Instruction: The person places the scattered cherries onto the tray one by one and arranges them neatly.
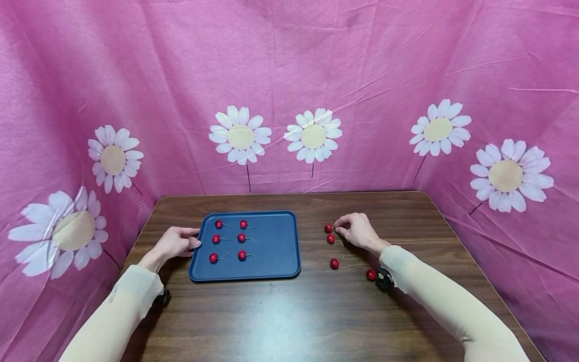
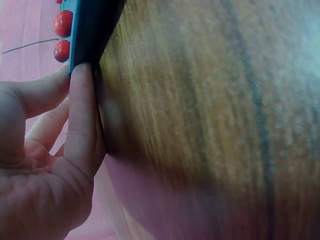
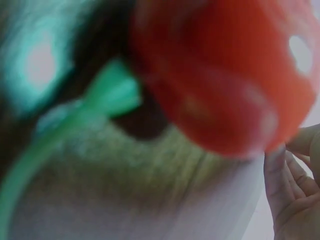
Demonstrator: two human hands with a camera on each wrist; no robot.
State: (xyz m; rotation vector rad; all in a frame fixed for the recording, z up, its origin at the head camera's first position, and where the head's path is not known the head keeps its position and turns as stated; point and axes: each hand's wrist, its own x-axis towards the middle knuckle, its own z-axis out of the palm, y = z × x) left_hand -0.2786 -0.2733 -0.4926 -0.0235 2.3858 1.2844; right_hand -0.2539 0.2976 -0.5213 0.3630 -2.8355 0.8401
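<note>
A dark blue tray (image 1: 276, 246) lies on the table, with several red cherries in two columns on its left half, stems pointing right. My left hand (image 1: 177, 242) grips the tray's left edge; in the left wrist view, the thumb and fingers (image 2: 82, 115) meet at the rim. To the right of the tray, my right hand (image 1: 357, 230) pinches the stem of the farthest loose cherry (image 1: 328, 228). Just nearer is a second cherry (image 1: 331, 239), then a third cherry (image 1: 334, 263). Another cherry (image 1: 371, 275) sits beside the right wrist and fills much of the right wrist view (image 3: 225, 75).
The brown wooden table (image 1: 280, 322) runs back to a pink cloth (image 1: 280, 60) printed with white daisies, which hangs behind and on both sides. A dark wrist device (image 1: 384, 279) under the right sleeve is close to the nearest loose cherry.
</note>
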